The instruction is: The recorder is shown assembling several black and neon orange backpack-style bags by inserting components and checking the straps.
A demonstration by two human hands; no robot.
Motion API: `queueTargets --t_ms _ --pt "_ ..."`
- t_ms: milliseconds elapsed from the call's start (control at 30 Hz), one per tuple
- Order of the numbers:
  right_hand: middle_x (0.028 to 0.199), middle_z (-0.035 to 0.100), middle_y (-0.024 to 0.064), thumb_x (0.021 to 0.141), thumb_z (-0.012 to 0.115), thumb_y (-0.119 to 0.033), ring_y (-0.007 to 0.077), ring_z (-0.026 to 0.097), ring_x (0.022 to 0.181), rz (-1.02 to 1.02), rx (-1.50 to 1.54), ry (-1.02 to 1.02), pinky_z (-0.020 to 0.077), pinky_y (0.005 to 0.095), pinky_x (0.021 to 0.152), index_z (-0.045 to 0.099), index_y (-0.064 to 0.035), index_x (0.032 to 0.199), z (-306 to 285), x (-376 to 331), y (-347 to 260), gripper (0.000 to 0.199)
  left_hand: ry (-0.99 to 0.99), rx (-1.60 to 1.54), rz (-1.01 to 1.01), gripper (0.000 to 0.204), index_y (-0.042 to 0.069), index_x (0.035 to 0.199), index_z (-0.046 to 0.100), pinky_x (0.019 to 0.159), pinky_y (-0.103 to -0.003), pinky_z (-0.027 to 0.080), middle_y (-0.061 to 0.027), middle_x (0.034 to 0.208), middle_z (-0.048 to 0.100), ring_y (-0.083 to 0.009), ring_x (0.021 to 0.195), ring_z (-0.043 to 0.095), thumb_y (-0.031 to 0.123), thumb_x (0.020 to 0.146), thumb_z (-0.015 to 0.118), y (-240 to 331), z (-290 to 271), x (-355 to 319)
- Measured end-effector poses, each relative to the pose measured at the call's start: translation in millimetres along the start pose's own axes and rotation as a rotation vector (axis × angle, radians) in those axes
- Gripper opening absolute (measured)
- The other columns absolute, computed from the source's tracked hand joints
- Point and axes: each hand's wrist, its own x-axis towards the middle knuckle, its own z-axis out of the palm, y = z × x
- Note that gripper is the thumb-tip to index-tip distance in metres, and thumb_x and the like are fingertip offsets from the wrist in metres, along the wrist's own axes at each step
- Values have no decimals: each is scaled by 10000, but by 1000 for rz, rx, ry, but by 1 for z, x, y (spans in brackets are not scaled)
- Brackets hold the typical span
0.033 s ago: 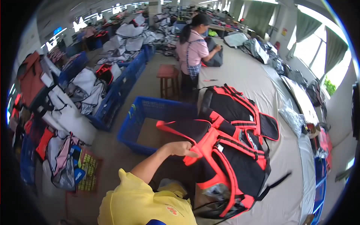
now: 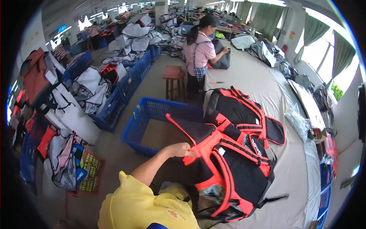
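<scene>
The left hand (image 2: 180, 150) grasps the coral edge of a black-and-coral fabric backpack (image 2: 249, 164), at its four o'clock; the right hand I can't see. I'd pull gently, supporting the body.

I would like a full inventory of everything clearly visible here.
Long table: one, beige cloth covering, centre to right
Strapped fabric bags: two, red and black, on table
Open plastic crates: several, blue, mostly left
Fabric piles: many, mostly grey, left and far
Wooden stool: one, brown, beyond nearest crate
Other person: one, pink shirt, far along table
Soft bag: one, dark grey, before that person
Cloth curtains: several, green, upper right
Own shirt: one, yellow, bottom
Left hand: one, bare, gripping nearer strapped bag
</scene>
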Motion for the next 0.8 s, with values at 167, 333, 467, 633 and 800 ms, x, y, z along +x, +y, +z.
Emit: queueTargets --t_ms 167,333,467,633,800 --pt "1533 577 149 950 588 -787 338 597 1338 -289 -230 -578 532 571 1016 422 -249 1623 13 108 23 877 350 -278 -92 513 32 1000 794 689 -384 514 -119 850 764 -156 804 670 541 978 734 -35 74 -54" --pt "749 646 -18 972 790 -359 96 550 510 -142 -263 -289 370 290 412 709 -12 1079 144 31 -34 372 618 -486 -159 370 28 1175 764 823 -339 543 -100 977 781 -171 944 719 343 982 750 1 82 -72" --pt "747 646 -45 971 790 -208 65 537 569 -575 -101 -210 389 257 488 722 -26 1034 146 -24 -47 204 592 -206 207 329 -13 1124 739 829 -404 543 -207 971 752 -293 908 733 270 955 733 100 61 -53" --pt "1002 761 49 1019 733 -146 128 698 871 -788 52 -36 561 292 784 750 12 1139 102 -164 -92 199 347 -357 579 178 10 974 692 759 -324 503 -42 827 637 -71 818 583 187 983 701 227 2 -17" --pt "1176 721 108 1055 710 -340 193 709 992 -810 235 495 574 335 849 664 27 1368 89 -264 -66 484 175 -396 717 195 69 1068 719 710 -274 535 17 925 686 -94 793 638 250 1013 672 300 -78 73"
